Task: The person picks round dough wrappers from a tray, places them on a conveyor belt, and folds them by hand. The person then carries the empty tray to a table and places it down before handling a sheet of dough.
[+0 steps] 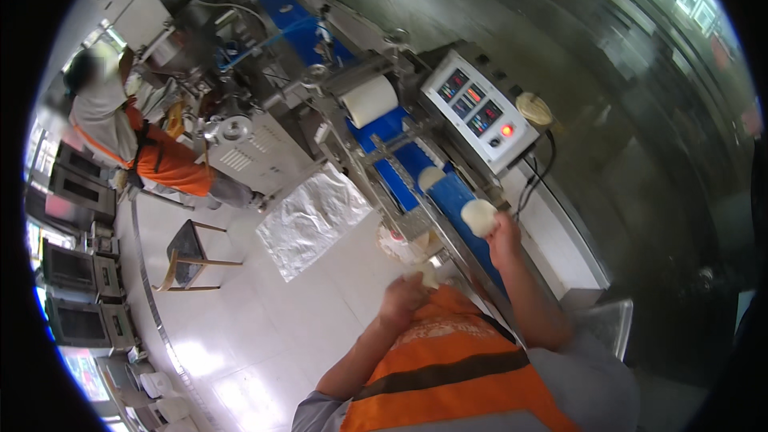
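My right hand (503,240) pinches the edge of a flat, round, white dough piece (478,218) just over the blue conveyor belt (454,198). Farther up the belt lies another pale dough round (430,178), partly in the shade of the machine frame. Close to my orange apron, my left hand (403,298) is closed around a pale piece that looks like dough (427,275); its fingers hide part of it. A wide white dough roll or roller (370,101) sits across the machine beyond both hands.
A control box (482,110) with a lit red button stands right of the belt. Left of the machine a silvery sheet (314,220) lies low, near a chair (192,254). A co-worker in an orange apron (172,156) stands by other equipment at the far left.
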`<state>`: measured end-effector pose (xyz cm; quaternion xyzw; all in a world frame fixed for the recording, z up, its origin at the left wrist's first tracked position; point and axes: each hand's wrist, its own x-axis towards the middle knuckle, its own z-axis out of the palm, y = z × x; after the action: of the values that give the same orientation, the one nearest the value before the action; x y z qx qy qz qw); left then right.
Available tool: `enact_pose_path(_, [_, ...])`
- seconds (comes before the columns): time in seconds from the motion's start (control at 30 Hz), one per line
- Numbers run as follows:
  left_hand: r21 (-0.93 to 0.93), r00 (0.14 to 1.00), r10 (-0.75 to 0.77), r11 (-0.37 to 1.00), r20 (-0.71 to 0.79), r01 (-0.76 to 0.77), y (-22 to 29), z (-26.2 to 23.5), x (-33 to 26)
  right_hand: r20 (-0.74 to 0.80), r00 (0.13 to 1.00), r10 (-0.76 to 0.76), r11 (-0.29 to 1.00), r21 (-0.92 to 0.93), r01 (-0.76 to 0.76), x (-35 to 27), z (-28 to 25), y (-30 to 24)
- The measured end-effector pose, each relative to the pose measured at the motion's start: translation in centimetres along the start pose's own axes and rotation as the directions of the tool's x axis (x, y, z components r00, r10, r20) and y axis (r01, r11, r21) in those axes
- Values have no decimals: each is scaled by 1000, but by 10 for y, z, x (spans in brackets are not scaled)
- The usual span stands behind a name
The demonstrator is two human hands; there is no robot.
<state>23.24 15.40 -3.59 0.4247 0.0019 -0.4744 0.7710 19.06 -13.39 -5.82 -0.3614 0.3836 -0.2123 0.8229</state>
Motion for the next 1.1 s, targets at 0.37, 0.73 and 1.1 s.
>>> enact_pose_path(0.37, [-21, 947, -155, 988, -282, 155, 8, 20, -24, -141, 988, -67, 875, -484, -10, 85, 20, 47])
enact_pose_path(0.73, [-68, 963, -148, 988, -224, 136, 25, 33, -31, 77, 874, -480, 338, -903, 265, 44, 30, 54])
enact_pose_path(1.1, [-40, 950, -267, 964, -162, 264, 33, 47, -7, 439, 887, 144, 791, -589, 163, -77, 25, 33])
